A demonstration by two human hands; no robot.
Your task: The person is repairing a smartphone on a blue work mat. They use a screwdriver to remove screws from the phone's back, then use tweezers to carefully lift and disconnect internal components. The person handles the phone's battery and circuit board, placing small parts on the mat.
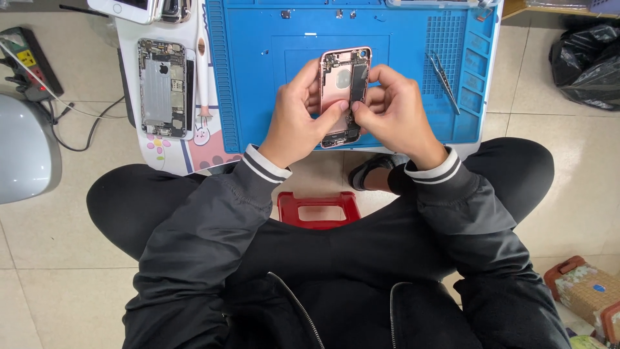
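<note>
Both hands hold a phone shell (344,94) over the blue work mat (258,84); the shell is rose-gold metal, open side up, with no screen on it; its inside shows a bare pink plate in the middle, a dark round patch on that plate, and small dark and silver parts packed along the top edge, down the right side and across the bottom end; it lies lengthwise away from the person, tilted slightly to the right at the top.

The left hand (298,116) closes on the shell's left edge, its thumb pressed on the lower inside near the bottom; the right hand (395,110) closes on the right edge, with thumb and forefinger pinched together on the dark strip of parts at the lower right; whether anything small sits between those two fingertips cannot be told.

Right of the grip, on the mat's grid of small square trays (445,39), a pair of tweezers (444,81) lies slanted; what the little trays hold is too small to tell; along the mat's far edge a few tiny dark bits sit in the shallow slots.

Left of the grip, off the mat, a second phone shell (163,87) in grey lies open side up on a white pad with a flower print; a slim white tool (203,58) lies just beside it, between it and the mat.

Below the grip, between the knees, a red plastic stool (318,209) stands on the tiled floor.
</note>
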